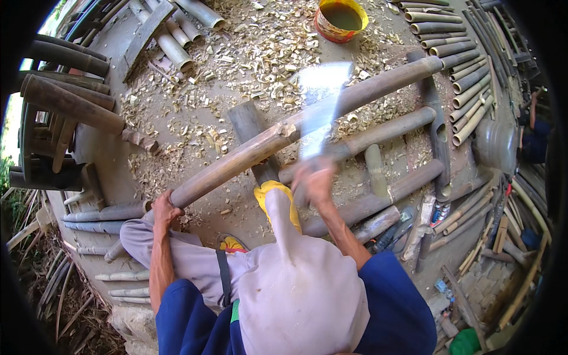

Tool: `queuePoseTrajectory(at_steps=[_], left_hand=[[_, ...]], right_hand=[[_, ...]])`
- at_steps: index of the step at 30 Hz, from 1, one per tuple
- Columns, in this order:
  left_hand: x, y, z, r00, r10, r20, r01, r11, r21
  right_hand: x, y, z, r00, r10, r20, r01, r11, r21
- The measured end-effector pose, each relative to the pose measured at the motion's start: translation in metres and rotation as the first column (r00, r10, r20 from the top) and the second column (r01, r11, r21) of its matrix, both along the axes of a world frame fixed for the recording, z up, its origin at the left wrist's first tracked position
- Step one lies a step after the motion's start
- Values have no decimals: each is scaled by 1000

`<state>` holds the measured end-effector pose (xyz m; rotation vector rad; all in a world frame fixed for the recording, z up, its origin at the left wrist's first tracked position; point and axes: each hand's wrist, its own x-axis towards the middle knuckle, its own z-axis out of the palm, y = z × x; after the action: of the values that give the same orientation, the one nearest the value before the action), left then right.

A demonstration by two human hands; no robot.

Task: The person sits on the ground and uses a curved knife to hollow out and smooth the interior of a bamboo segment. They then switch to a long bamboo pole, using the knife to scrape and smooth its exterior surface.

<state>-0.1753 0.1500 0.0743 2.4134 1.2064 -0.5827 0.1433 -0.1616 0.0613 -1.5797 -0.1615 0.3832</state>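
A long brown bamboo pole (236, 160) runs slantwise across the view, from near left to far right. My left hand (167, 208) is wrapped round its near left end. A pale, freshly cut patch shows on the upper side of the pole, near its middle. My right hand (318, 180), blurred by motion, grips a machete (322, 100). Its broad, shiny blade is smeared and points away from me across the pole; whether it touches the bamboo I cannot tell. Under the pole's middle lies a short, dark bamboo piece (247, 123), with my yellow-shod foot (275, 192) at its near end.
A bamboo frame piece with holes (438, 130) and crosspieces (384, 131) lies right. Wood chips (266, 53) cover the ground. A red and yellow bucket (340, 21) of liquid stands far off. Cut bamboo (467, 77) is stacked right; a bamboo structure (71, 106) stands left.
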Motion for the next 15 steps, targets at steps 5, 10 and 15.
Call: queuePoseTrajectory(at_steps=[5,10,15], left_hand=[[-14,0,-6,1000,-1,-24,2,999,32],[6,-1,5,999,8,34,-7,1000,-20],[-10,0,-5,1000,3,6,-4,997,75]], right_hand=[[30,-11,48,859,231,-456,-269,963,-20],[8,5,8,977,-215,-6,214,970,118],[22,-6,35,822,309,-479,-373,927,-42]])
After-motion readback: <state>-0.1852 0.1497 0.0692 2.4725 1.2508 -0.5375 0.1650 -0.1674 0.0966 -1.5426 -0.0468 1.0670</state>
